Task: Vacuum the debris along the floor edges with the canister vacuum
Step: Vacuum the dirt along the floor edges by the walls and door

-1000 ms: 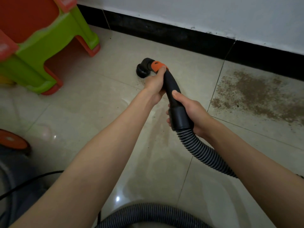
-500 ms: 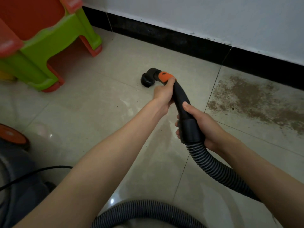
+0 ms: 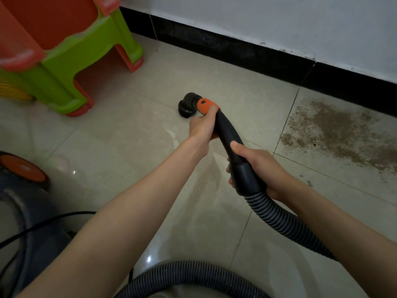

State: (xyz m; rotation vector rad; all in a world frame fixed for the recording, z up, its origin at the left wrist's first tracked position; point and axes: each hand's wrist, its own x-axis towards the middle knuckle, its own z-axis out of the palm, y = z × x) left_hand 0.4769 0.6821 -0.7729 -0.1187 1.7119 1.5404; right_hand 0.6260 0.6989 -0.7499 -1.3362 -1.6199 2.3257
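Far out to the left of my grip, the vacuum canister (image 3: 23,190) sat at the edge of view with its cord (image 3: 43,222) trailing, and the green and orange stool (image 3: 71,61) stood beyond it. My left hand (image 3: 202,127) was wrapped around the upper handle (image 3: 227,134), just behind the orange collar (image 3: 206,106), with the nozzle mouth (image 3: 185,108) pointing down just past my fingers, close over the tile. My right hand (image 3: 257,168) gripped the cuff where the ribbed hose (image 3: 279,222) joins. Compared with a second before, the dirt patch (image 3: 335,134) lay at much the same reach to the right of my grip, beside the black baseboard (image 3: 236,52). I judged the nozzle needed swinging right onto it.
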